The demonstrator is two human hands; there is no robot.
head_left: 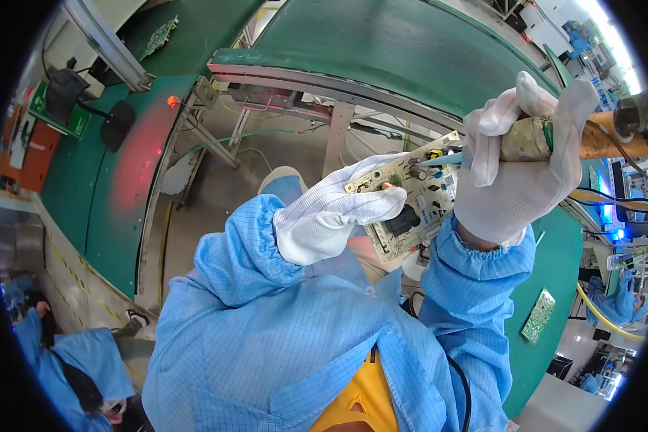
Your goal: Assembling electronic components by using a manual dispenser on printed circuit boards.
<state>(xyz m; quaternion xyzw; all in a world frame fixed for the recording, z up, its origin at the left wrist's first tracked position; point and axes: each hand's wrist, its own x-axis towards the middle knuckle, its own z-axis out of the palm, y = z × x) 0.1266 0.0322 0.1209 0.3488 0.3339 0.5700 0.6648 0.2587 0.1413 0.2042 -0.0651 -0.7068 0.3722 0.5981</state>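
Observation:
A pale circuit board point(432, 207) with black, yellow and silver parts is held tilted in front of my chest. My left hand point(331, 219), in a white glove, is closed on its left side, with a fingertip showing bare at the board. In my white-gloved right hand point(507, 191) is what looks like a glue gun point(527, 141), its grip wrapped in worn tape. The fingers curl round that grip. A pale blue tapered nozzle point(445, 159) points left from the hand to the board's upper part; whether it touches a part I cannot tell.
Ahead runs a green-topped line point(381, 57) with a metal edge. Left stands a green bench point(108, 216) with a glowing red lamp point(173, 102). Another circuit board point(538, 315) lies on the right-hand green surface point(554, 270). A person in blue point(72, 360) is at lower left.

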